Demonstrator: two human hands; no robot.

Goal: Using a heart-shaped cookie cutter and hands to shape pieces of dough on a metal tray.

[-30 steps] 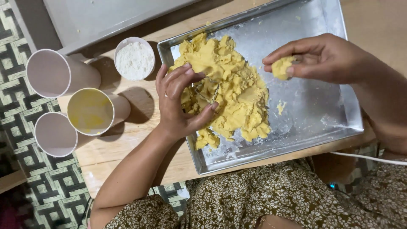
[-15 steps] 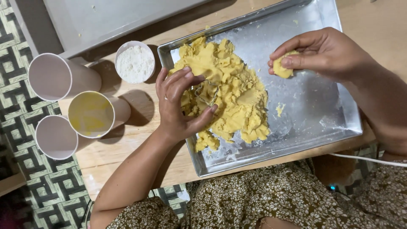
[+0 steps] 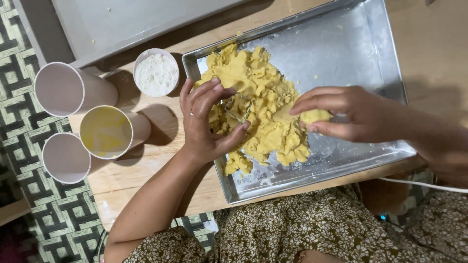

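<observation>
A mass of crumbly yellow dough (image 3: 258,109) is spread over the left half of a rectangular silver metal baking tray (image 3: 351,53), which is set at frame centre to upper right on a light wooden tabletop (image 3: 141,165). The left hand (image 3: 207,122) is laid at the dough's left edge, fingers spread & slightly curled, thumb pressed into the dough near a thin pale metal piece (image 3: 239,112) half buried there; nothing is clasped, the hand is loose & open. A small lump of yellow dough (image 3: 314,116) is pinched between thumb & fingertips of the right hand (image 3: 351,114), right of centre, just above the main mass; whether lump & mass are touching can't be told.

Left of the tray, a small round white cup filled w/ white flour (image 3: 156,73) is seen just beside the tray's upper left corner. Further left, three pale paper cups are lying on their sides, mouths toward the camera: an empty one (image 3: 61,90) at upper left, one w/ yellow residue inside (image 3: 105,131) at middle, another empty one (image 3: 66,158) lower left. A grey flat panel (image 3: 122,22) is seen along the top edge. Floral brown fabric (image 3: 302,229) fills the bottom of the frame; a green patterned mat (image 3: 19,122) is seen at far left.
</observation>
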